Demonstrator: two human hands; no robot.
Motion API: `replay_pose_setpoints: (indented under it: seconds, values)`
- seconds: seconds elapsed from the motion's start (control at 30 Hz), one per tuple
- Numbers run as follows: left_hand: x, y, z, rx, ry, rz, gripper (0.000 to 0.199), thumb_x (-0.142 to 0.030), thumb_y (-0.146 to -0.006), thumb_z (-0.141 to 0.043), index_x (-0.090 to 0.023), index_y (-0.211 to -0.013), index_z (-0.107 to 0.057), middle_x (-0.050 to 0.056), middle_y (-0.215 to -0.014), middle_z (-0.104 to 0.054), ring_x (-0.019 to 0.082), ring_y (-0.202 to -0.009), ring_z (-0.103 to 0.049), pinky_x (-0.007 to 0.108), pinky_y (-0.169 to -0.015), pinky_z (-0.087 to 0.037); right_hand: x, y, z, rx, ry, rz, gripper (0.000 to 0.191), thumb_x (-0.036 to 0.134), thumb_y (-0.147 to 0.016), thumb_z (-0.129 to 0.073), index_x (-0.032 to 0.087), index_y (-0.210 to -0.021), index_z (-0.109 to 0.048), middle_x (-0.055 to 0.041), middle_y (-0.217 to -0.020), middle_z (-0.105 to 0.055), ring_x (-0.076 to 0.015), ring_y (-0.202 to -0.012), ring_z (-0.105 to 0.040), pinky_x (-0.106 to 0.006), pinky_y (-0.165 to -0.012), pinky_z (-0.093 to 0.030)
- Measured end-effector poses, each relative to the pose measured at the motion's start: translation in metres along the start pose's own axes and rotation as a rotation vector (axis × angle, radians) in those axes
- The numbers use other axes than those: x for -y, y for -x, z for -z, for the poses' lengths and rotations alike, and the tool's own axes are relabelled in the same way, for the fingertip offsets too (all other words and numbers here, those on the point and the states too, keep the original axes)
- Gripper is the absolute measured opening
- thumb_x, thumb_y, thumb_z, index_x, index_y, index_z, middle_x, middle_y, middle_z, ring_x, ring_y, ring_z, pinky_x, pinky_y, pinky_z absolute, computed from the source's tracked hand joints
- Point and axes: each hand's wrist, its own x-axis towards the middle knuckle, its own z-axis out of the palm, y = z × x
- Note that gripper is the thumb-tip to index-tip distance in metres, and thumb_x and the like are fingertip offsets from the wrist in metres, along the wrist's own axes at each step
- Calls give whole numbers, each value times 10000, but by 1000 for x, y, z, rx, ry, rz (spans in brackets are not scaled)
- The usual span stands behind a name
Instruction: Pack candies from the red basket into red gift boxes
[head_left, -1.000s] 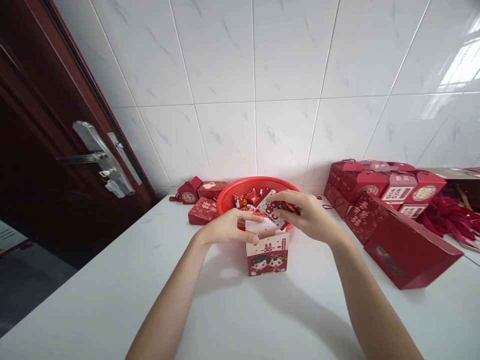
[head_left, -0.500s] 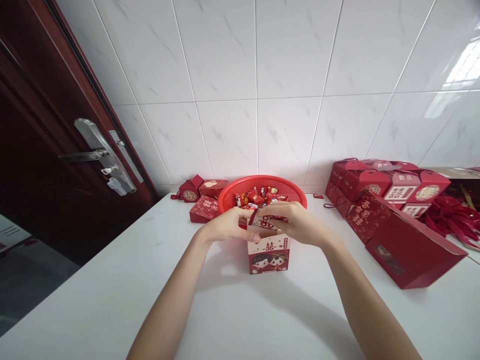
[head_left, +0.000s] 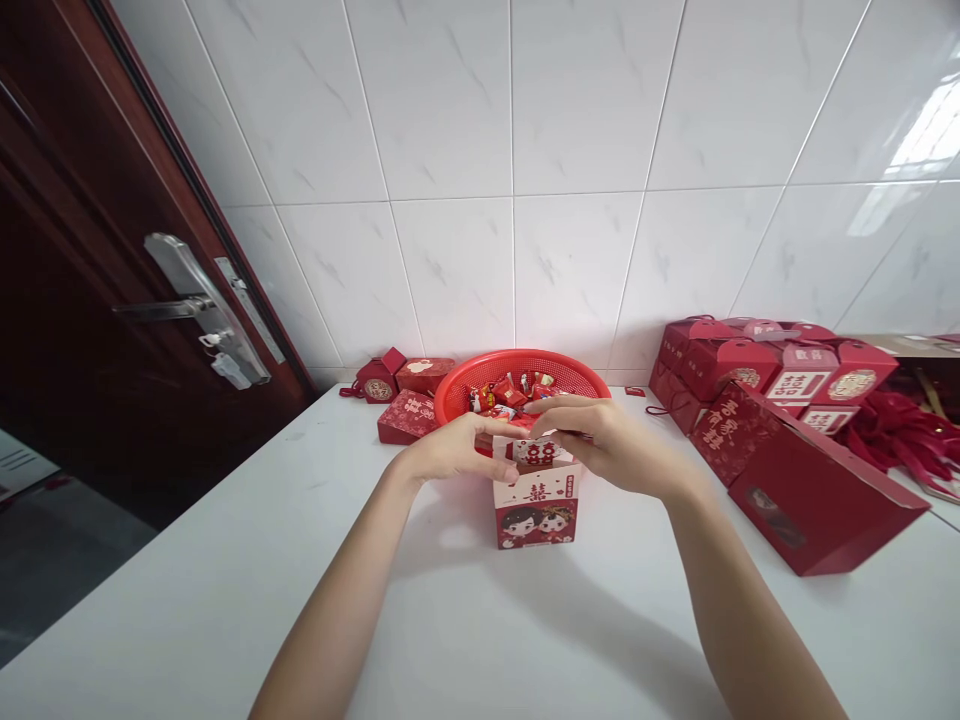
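Note:
A small open-topped cardboard candy box [head_left: 536,522] stands upright on the white table, with two cartoon figures and a red character on its front. My left hand [head_left: 461,450] is closed on its upper left side, thumb on the front wall and fingers behind. At the back of the opening rises a white flap [head_left: 538,453] with red characters. My right hand [head_left: 611,443] hovers over the box's top right, fingers stretched out just above the flap; whether they touch it I cannot tell. Right behind is a red plastic basket [head_left: 525,358] with wrapped candies [head_left: 504,392].
Several red gift boxes [head_left: 731,368] are stacked against the tiled wall at right, with a large red box [head_left: 825,500] lying before them. Red ribbons [head_left: 889,430] lie beyond. Small red boxes [head_left: 407,417] sit left of the basket. A dark door [head_left: 112,200] stands at left.
My right hand has shifted slightly right, with its fingers straighter. The flap, tilted under the fingers before, now shows its red characters more squarely. My left hand keeps its hold.

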Motion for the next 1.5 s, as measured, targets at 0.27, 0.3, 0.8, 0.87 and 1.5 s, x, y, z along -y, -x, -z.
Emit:
replay_pose_setpoints:
  seconds: [0.27,0.3,0.8,0.87,1.5]
  values:
    - [-2,1,-2,11,28,9,637,-362,-655,-867,-292,-1264,-694,44,-1412,-616,317,-1379,-478,435,-1142,-363,-2,-4,-5,21,-30,-53,305,84,-907,-447,208,-1016,-703,-37,-831,-699,-165,-723,-581,-273,-637,-429]
    - [-2,1,-2,-1,24,25,641,-363,-648,-870,-286,-1261,-697,48,-1401,-624,322,-1372,-484,438,-1138,-366,-1,-4,-5,-30,-51,-57,288,102,-918,-452,209,-1031,-694,-34,-827,-689,-159,-713,-567,-267,-628,-419]
    - [-6,3,-3,35,8,-28,525,-424,-682,-843,-210,-1151,-748,31,-925,-732,253,-940,-665,373,-894,-504,-13,-11,-23,-10,-498,28,377,80,-868,-521,228,-1212,-567,-69,-1224,-654,-188,-1084,-672,-321,-839,-575]
    - [-6,3,-3,53,48,-45,517,-403,-695,-841,-216,-1166,-740,28,-921,-735,256,-980,-667,370,-917,-502,-14,-9,-21,52,-438,-4,351,83,-871,-542,233,-1183,-597,-59,-1199,-685,-194,-1087,-682,-332,-861,-577]
    - [0,1,-1,-1,-10,17,711,-440,-625,-882,-314,-1294,-675,40,-1496,-537,340,-1481,-322,460,-1204,-252,-1,-6,-10,148,1,-107,352,-21,-826,-465,188,-895,-740,-14,-734,-704,-129,-578,-526,-257,-547,-349]
